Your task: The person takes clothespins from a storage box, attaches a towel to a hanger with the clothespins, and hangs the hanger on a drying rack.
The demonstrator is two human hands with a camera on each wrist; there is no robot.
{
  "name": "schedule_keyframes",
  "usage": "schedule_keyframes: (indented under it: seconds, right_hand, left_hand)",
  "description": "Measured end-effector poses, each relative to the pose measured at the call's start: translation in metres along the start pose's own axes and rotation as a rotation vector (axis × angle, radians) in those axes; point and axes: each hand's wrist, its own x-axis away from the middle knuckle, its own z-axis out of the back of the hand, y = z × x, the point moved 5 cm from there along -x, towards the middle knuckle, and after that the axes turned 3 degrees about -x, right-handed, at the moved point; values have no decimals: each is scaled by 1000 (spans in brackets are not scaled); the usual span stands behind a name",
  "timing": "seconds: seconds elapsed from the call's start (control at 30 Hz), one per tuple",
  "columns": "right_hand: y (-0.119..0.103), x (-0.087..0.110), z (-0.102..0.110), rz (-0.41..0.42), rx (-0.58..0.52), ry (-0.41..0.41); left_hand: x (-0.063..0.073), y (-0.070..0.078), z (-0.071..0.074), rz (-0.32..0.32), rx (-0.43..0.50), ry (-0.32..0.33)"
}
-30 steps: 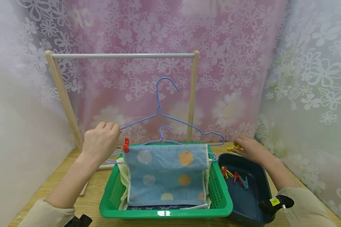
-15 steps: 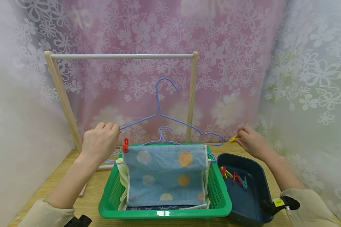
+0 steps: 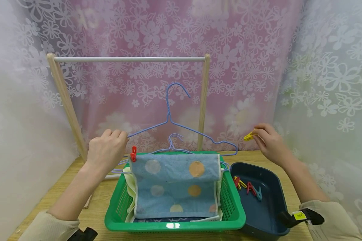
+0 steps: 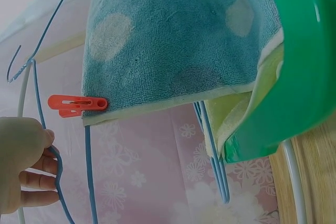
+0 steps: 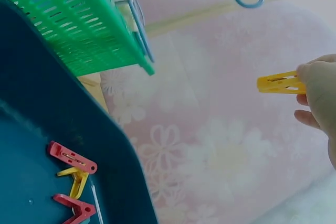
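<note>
My left hand (image 3: 107, 149) grips the left arm of a blue wire hanger (image 3: 151, 127), holding it upright over the basket. A blue spotted towel (image 3: 175, 187) is draped over the hanger's lower bar. At its top left corner a red clothespin (image 4: 79, 104) clamps the towel to the bar. My right hand (image 3: 269, 142) pinches a yellow clothespin (image 3: 248, 136) between thumb and fingers, in the air right of the hanger's right end. In the right wrist view the yellow clothespin (image 5: 281, 82) points left, away from the fingers.
A green basket (image 3: 175, 227) holds more cloths and several blue hangers (image 3: 172, 147). To its right stands a dark blue bin (image 3: 268, 214) with several red, yellow and blue clothespins (image 3: 251, 189). Behind is a wooden rack with a white bar (image 3: 129, 59).
My right hand has risen from the bin's far edge with the yellow clothespin and turned slightly. The left hand, hanger and towel have stayed almost still.
</note>
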Motion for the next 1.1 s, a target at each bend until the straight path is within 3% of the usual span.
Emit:
schedule_keyframes:
  seconds: [0.17, 0.5, 0.7, 0.9, 1.1]
  right_hand:
    - [-7, -8, 6, 31, -23, 61]
    - [-26, -24, 13, 28, -68, 51]
    - [-38, -31, 16, 54, -68, 94]
    - [-49, -34, 15, 138, -26, 99]
    - [-61, -37, 13, 198, -46, 120]
  left_hand:
    - [0, 0, 0, -3, 0, 11]
    - [-1, 0, 0, 11, 1, -10]
    - [-1, 0, 0, 13, 4, -14]
    - [1, 0, 0, 18, -2, -38]
    - [1, 0, 0, 14, 0, -23]
